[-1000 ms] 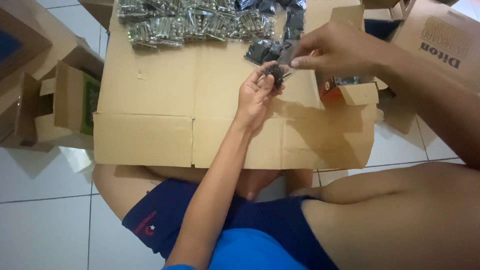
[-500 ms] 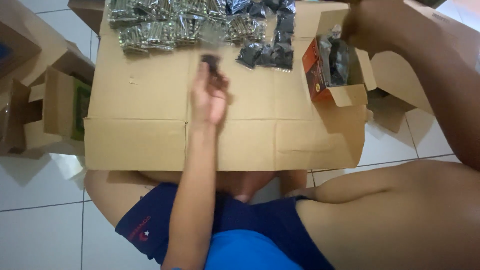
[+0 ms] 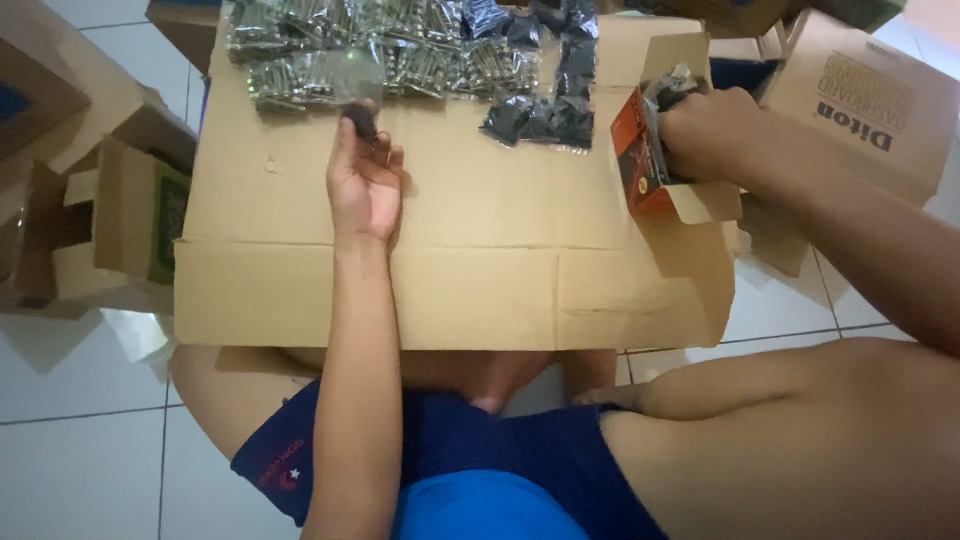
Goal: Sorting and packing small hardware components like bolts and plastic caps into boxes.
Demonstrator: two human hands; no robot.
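Note:
My left hand (image 3: 365,182) lies palm up on a flattened cardboard sheet (image 3: 480,270) and pinches a small clear bag of dark parts (image 3: 358,110) at its fingertips, close to a row of similar clear bags of metal parts (image 3: 330,50). My right hand (image 3: 705,135) reaches into a small orange and black box (image 3: 640,160) at the sheet's right edge; its fingers are closed inside the box, and what they hold is hidden. A cluster of dark bags (image 3: 545,100) lies between the two hands.
Open cardboard boxes (image 3: 110,210) stand on the white tiled floor at the left. A large brown carton (image 3: 860,100) sits at the back right. My legs in dark blue shorts (image 3: 470,450) extend under the cardboard sheet.
My hands, together over the sheet's middle a second ago, have separated. The left hand carried the small bag up-left toward the row of bags; the right hand went to the orange box.

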